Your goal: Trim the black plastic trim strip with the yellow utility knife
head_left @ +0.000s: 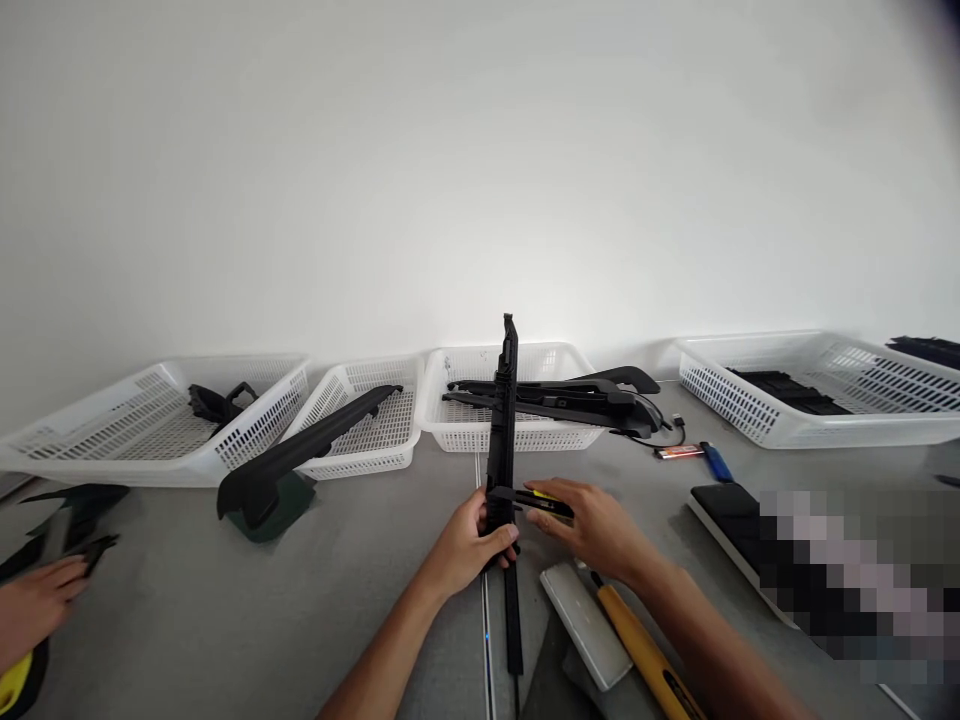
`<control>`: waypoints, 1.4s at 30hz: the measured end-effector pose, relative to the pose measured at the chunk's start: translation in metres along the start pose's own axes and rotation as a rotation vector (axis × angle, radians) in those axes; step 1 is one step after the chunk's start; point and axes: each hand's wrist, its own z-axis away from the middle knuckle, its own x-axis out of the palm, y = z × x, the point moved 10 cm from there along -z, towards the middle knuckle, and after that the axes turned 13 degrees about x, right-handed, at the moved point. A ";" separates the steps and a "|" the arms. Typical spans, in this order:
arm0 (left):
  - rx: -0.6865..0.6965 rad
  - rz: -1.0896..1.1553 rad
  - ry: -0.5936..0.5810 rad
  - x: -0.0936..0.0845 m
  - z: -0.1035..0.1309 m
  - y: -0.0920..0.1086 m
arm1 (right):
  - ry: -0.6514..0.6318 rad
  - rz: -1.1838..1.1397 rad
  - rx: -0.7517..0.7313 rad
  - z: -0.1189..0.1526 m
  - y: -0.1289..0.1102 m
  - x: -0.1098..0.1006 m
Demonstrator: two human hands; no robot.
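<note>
My left hand (480,535) is wrapped round the lower part of a long black plastic part (504,430), which stands roughly upright above the table. Beside it on the right, my right hand (581,515) holds a black and yellow cutter (547,502), its tip touching or nearly touching the black part just above my left fingers. Behind the part is a white basket (465,440) with several long black parts (570,398) lying across it. A narrow black strip (512,620) extends below my left hand.
White baskets stand left (202,470) and right (772,430). A black part (292,460) leans on a small basket (375,462). A silver box (585,625) and yellow-handled tool (645,650) lie near my right forearm. Another person's hand (41,605) is at far left.
</note>
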 end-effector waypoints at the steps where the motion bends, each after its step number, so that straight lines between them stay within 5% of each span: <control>1: 0.003 0.000 0.003 0.000 0.000 0.000 | 0.007 0.002 0.005 0.000 -0.001 0.000; 15: -0.010 0.048 0.008 0.002 0.002 0.003 | 0.178 -0.052 0.056 -0.002 0.004 -0.016; 23: -0.041 0.092 0.016 0.006 0.005 0.003 | 0.154 -0.063 -0.024 0.002 -0.005 -0.016; 29: -0.031 0.049 0.028 0.008 0.006 0.004 | 0.301 -0.139 0.083 0.001 0.004 -0.029; 33: -0.042 0.057 0.035 0.007 0.005 0.002 | 0.194 -0.160 0.059 -0.002 0.003 -0.022; 37: -0.039 0.084 0.067 0.004 0.005 0.003 | 0.228 -0.137 0.101 -0.002 0.011 -0.028; 42: -0.038 0.159 0.071 0.005 0.005 0.003 | 0.073 -0.116 0.072 -0.004 0.009 -0.015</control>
